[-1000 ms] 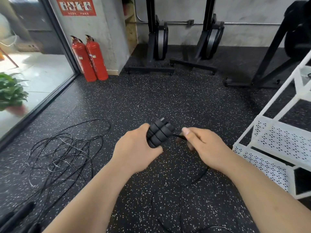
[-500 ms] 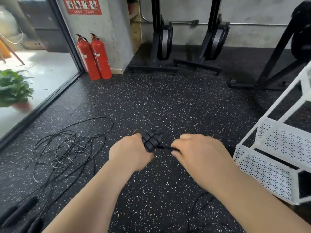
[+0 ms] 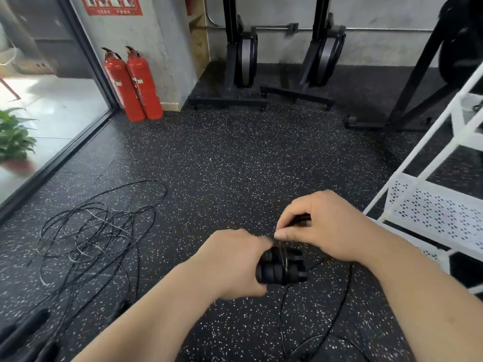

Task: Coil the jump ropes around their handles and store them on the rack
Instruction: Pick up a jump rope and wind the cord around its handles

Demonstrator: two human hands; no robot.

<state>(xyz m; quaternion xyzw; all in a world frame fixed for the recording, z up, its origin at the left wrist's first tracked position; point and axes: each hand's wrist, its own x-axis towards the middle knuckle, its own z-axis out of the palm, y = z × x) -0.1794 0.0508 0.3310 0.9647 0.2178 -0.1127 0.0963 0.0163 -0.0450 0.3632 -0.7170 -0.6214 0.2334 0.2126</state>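
**A:** As we look down, where are the handles?

**B:** In our left hand, low in the middle of the view, held above the speckled floor. Its fingers are curled round the two black ribbed handles, which lie side by side.

**A:** Which way do they run?

**B:** Their long axis lies nearly level, left to right. The free ends point right, toward the white rack, though well apart from it.

**A:** And our right hand?

**B:** It sits just above the handles, with thumb and forefinger pinching the thin black cord. We see a turn of cord crossing the handles near their middle, square to their length. More of it drops away and loops on the floor under our right forearm.

**A:** What else is around us?

**B:** A tangle of loose ropes lies on the floor to our left. The other handles sit blurred at the bottom left corner. Two red fire extinguishers stand by the wall, ahead on the left.
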